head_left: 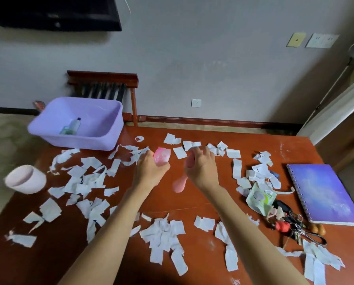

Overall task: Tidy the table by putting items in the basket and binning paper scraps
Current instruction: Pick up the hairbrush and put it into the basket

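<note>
Right hand gripping pink handle, head hidden

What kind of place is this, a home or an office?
Most likely a room in a home: a wooden table near a plain wall with a wall socket, holding everyday things like a bunch of keys and a purple spiral notebook.

Bottle in basket, far-left.

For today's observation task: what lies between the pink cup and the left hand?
Torn paper scraps on the table, in the head view.
</note>
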Available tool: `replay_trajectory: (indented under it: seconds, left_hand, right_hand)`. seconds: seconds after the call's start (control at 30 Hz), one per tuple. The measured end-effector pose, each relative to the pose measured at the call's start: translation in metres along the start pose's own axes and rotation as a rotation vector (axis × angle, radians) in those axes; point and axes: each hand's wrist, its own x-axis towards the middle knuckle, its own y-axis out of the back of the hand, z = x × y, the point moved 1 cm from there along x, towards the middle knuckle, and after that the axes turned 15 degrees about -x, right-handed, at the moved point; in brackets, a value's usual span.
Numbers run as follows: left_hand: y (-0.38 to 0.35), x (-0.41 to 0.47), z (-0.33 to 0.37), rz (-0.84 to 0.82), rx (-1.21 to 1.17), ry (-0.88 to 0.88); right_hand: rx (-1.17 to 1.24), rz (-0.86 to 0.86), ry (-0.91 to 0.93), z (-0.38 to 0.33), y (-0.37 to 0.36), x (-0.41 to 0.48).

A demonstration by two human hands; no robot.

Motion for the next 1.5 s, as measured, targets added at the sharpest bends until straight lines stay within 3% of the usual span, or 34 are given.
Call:
replay_trajectory:
  seconds: [0.37, 0.6, 0.77, 0.9, 1.3, 1.5]
  left_hand:
    - [0.167, 0.16, -0.063, 0.158, -0.024, 0.023]
    - [0.22, 0.254, -0.111, 0.188, -0.103, 0.141]
    - [0.224, 0.311, -0.152, 0.14, -0.011, 0.254]
    - [0.217, 0.336, -0.176, -0.015, 0.048, 0.298]
    - [0.193, 0.356, -0.223, -0.242, 0.328, 0.231]
    - [0.197, 0.361, -0.225, -0.24, 0.381, 0.232]
  right_hand:
    - [0.146, -0.077, 0.215, -0.206, -0.064, 0.125]
    - [0.2, -0.202, 0.222, -0.289, -0.108, 0.192]
    - [0.189, -0.3, 0.173, -0.311, -0.15, 0.225]
    - [0.133, -0.359, 0.187, -0.321, -0.185, 0.237]
    - [0.112, -0.592, 0.175, -0.332, -0.26, 0.242]
    - [0.008, -0.746, 0.136, -0.329, -0.268, 0.241]
